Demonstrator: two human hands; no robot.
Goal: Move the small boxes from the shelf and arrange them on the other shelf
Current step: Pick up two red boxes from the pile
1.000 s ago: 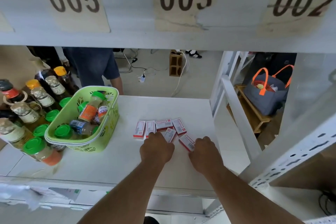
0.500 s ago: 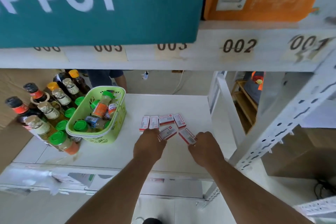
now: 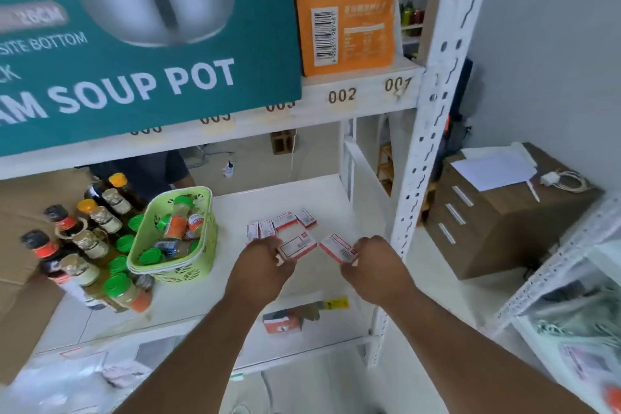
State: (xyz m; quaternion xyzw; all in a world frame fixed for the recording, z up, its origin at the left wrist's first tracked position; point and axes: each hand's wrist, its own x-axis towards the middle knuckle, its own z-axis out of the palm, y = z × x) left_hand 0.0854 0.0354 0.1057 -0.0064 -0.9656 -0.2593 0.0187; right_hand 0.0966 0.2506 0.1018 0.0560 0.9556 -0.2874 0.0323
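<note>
Several small white-and-red boxes (image 3: pixel 283 222) lie in a row on the white shelf (image 3: pixel 322 191). My left hand (image 3: pixel 260 262) holds one small box (image 3: pixel 297 245) lifted just above the shelf surface. My right hand (image 3: pixel 376 262) grips another small box (image 3: pixel 337 247), also raised off the shelf. Both hands are in front of the row, with the two held boxes angled toward each other.
A green basket (image 3: pixel 174 262) of spice jars stands to the left, with sauce bottles (image 3: pixel 77 239) beyond it. A teal soup pot carton (image 3: pixel 144 44) and an orange bag (image 3: pixel 349 20) sit on the shelf above. A white upright post (image 3: pixel 423 158) is at right, beside a brown drawer cabinet (image 3: pixel 497 218).
Both hands have closed on a box each and drawn them up and back from the row. The view has tilted upward and to the right, revealing the upper shelf.
</note>
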